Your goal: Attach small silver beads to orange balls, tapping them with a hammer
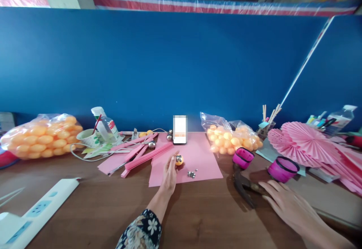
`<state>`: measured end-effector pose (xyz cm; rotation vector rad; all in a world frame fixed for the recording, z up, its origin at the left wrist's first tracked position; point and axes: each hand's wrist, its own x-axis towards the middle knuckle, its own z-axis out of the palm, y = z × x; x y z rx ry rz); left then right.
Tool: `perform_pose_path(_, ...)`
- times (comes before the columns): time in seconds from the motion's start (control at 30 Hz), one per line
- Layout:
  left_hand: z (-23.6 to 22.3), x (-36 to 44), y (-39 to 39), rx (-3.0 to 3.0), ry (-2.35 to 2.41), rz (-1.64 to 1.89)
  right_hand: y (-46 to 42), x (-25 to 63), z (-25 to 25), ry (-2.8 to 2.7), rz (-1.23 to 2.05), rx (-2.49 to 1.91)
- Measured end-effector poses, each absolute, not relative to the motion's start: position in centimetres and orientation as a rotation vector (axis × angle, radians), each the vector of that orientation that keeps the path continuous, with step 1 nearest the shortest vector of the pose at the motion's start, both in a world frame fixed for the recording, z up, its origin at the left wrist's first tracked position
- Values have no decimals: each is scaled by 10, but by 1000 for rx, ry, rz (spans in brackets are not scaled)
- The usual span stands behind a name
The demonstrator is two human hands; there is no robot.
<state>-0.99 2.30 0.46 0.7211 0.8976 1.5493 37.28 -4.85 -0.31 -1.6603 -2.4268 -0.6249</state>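
Over the pink sheet, my left hand has its fingers closed at the side of an orange ball. Shiny silver pieces show on top of that ball. Just to its right lies a small cluster of silver beads. At the right, my right hand is on the wooden handle of a claw hammer, fingers over the handle's end. The hammer's dark head points left, near a magenta mesh cup; a second magenta mesh cup stands behind my right hand.
Bags of orange balls lie left and right of centre. A phone stands behind the sheet. Pink strips, a silver ball and a bottle are left. Pink paper fans lie right; a power strip is front left.
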Motion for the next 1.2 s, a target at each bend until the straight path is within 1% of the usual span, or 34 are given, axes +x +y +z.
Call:
perform_pose_path(0.1, 4, -10, 24, 690, 905, 1544, -52, 370, 5, -2430, -579, -1700)
perform_pose_path(0.2, 2, -10, 27, 691, 894, 1548, -61, 344, 26, -2360, -547, -1732)
perform_pose_path(0.27, 0, -9, 28, 705, 898, 1562, -65, 308, 43, -2318, -424, -1711)
perform_pose_path(0.33, -2, -9, 30, 720, 913, 1569, -63, 263, 54, -2335, -224, -1586)
perform_pose_path(0.43, -3, -10, 29, 742, 933, 1554, -42, 198, 55, -2360, 37, -1463)
perform_pose_path(0.57, -1, -11, 26, 774, 929, 1544, 1, 153, 40, -2302, 135, -1532)
perform_pose_path(0.73, -2, -11, 26, 707, 855, 1570, 22, 146, 32, -2354, 126, -1592)
perform_pose_path(0.97, -4, -12, 27, 694, 833, 1528, 20, 150, 18, -2250, 114, -1511)
perform_pose_path(1.2, -3, -11, 27, 761, 927, 1522, 21, 150, 6, -2000, 345, -1268)
